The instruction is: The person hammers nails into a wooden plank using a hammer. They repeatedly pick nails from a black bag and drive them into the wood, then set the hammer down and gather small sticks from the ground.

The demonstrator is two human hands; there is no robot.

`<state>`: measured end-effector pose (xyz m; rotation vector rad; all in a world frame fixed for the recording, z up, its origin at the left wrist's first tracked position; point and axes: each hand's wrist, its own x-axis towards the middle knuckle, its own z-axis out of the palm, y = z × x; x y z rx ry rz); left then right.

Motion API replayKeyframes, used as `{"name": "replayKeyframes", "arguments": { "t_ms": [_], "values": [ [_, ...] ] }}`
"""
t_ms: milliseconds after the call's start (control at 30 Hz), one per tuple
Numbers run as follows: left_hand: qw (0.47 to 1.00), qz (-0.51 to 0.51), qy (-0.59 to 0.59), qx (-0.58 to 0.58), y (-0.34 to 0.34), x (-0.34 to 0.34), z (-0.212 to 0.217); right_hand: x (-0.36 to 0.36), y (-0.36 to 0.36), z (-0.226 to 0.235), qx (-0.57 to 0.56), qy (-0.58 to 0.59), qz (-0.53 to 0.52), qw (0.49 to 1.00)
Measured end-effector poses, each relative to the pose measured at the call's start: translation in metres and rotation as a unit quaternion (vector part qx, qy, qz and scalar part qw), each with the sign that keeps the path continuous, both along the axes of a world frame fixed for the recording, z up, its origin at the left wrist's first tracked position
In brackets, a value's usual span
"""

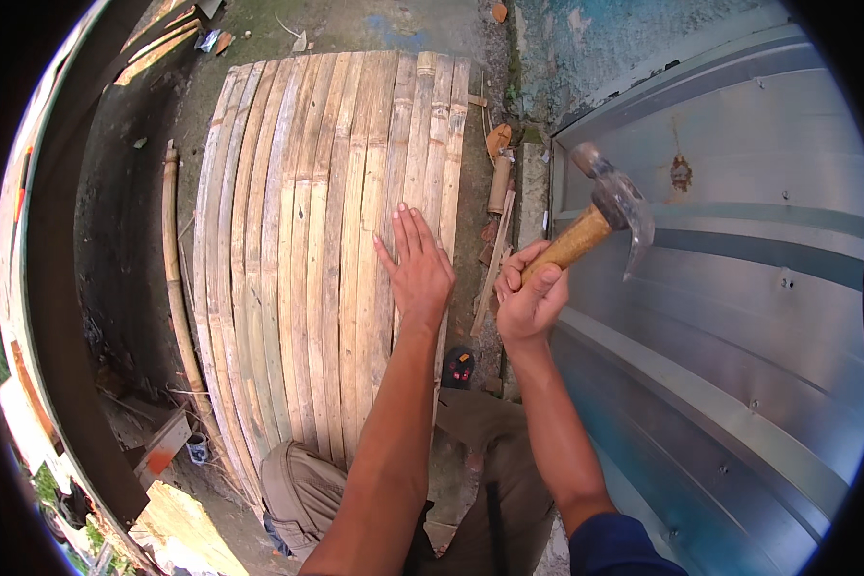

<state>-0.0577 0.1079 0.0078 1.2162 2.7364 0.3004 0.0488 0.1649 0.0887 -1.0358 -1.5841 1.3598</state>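
My right hand (535, 291) is wrapped round the wooden handle of a claw hammer (576, 237), held up to the right of a bamboo slat platform (302, 211). The hammer's metal head points up and away, its curved claw toward the metal sheeting. Flat on the slats near the platform's right side lies my left hand (420, 276), fingers stretched forward and holding nothing. The slats are split bamboo strips laid side by side, running away from me. My legs are at the platform's near end.
Ribbed metal sheeting (701, 288) stands close on the right. A bamboo pole (178, 278) lies along the platform's left side. Between platform and sheeting are a short bamboo piece (499, 182) and a thin wood strip (494, 259). A small cup (198, 448) sits at the lower left.
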Motion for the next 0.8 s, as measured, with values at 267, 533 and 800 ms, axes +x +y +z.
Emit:
{"name": "replayKeyframes", "arguments": {
  "t_ms": [267,533,800],
  "values": [
    [0.999,-0.006,-0.002,0.047,0.004,-0.001,0.002,-0.014,0.016,0.021,0.077,-0.109,0.028,0.991],
    [0.998,-0.007,-0.019,0.058,0.002,0.0,0.003,-0.003,0.006,-0.024,0.121,-0.177,0.008,0.977],
    [0.988,-0.029,-0.082,0.127,0.005,0.014,0.003,0.004,0.046,-0.04,0.049,-0.409,0.095,0.906]
  ]
}}
